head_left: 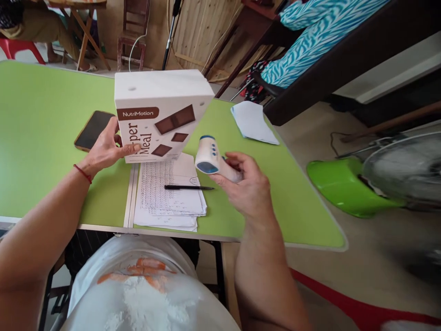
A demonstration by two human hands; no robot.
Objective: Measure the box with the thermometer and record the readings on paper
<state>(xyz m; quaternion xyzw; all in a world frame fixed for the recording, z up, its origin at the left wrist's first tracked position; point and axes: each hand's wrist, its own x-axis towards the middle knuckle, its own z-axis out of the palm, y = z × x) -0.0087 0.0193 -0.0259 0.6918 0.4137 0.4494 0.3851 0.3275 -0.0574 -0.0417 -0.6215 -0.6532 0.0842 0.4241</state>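
Note:
My left hand point(109, 145) grips the lower left edge of a white NutriMotion box point(161, 124) printed with brown bars, its thumb across the front. The box is tilted above the table. In my right hand point(248, 184) is a white and blue handheld infrared thermometer point(210, 158), fingers wrapped round its handle. Its blue display end faces me, and its other end points toward the far side of the table. Below both lies a stack of handwritten papers point(165, 207) with a black pen point(189, 187) across it. A dark phone point(92, 131) lies just behind my left hand.
The green folding table point(44, 151) has a metal seam left of the papers. Folded white sheets point(253, 120) lie near its far right edge. On the floor to the right are a bright green plastic stool point(339, 186) and a fan point(409, 165). A person point(44, 27) sits at the far left.

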